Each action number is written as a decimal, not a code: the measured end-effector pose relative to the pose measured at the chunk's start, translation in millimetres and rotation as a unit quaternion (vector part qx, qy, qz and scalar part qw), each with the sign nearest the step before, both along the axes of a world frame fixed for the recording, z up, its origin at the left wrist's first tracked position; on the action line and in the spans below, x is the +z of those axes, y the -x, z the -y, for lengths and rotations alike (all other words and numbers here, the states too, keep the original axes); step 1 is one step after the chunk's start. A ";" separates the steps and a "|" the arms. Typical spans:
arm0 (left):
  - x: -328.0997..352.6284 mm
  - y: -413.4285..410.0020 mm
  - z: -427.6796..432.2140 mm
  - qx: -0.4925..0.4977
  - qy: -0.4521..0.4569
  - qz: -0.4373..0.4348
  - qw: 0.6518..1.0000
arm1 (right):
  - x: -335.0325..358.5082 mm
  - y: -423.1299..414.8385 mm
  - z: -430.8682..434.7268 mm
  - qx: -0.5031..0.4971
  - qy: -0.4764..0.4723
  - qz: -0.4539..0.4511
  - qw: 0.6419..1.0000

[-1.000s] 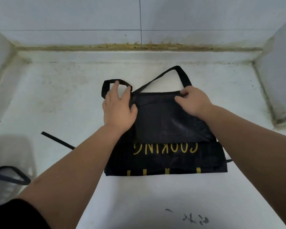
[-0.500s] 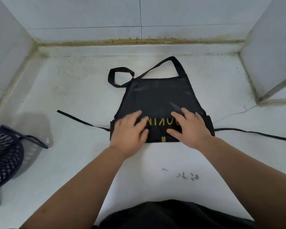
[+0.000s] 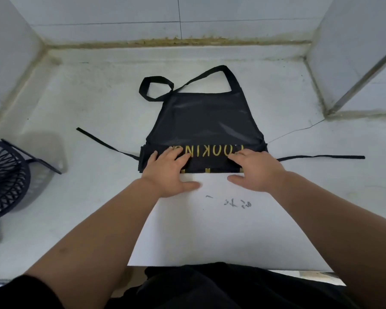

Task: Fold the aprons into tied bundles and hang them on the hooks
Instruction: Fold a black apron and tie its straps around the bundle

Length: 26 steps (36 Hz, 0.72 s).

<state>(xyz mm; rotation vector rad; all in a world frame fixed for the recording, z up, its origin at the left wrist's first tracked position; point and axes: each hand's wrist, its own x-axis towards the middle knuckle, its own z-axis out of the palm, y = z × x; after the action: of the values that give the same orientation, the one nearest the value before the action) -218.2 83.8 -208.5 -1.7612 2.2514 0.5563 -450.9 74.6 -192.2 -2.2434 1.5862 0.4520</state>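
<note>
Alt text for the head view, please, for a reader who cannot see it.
A person's left hand and right hand press on the folded near edge of a black apron with gold lettering, spread on a pale surface. Its waist ties trail to both sides, its neck strap lies at the far end. A dark basket stands at the left.

Bright, diffuse light washes the stained worktop (image 3: 94, 112); a soft shadow falls beside the dark mesh basket (image 3: 6, 177) at its left edge. Wide-angle distortion bows the tiled walls (image 3: 357, 41).
</note>
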 end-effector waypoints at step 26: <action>38.3 -15.6 87.6 0.060 -0.164 -0.132 0.976 | 19.7 0.2 50.9 -0.082 -0.103 0.069 0.989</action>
<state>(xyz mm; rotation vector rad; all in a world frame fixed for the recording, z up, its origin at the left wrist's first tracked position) -202.6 -3.7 -170.2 -1.7429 2.0635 1.1757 -451.1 23.6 -172.5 -1.9324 1.5603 0.3869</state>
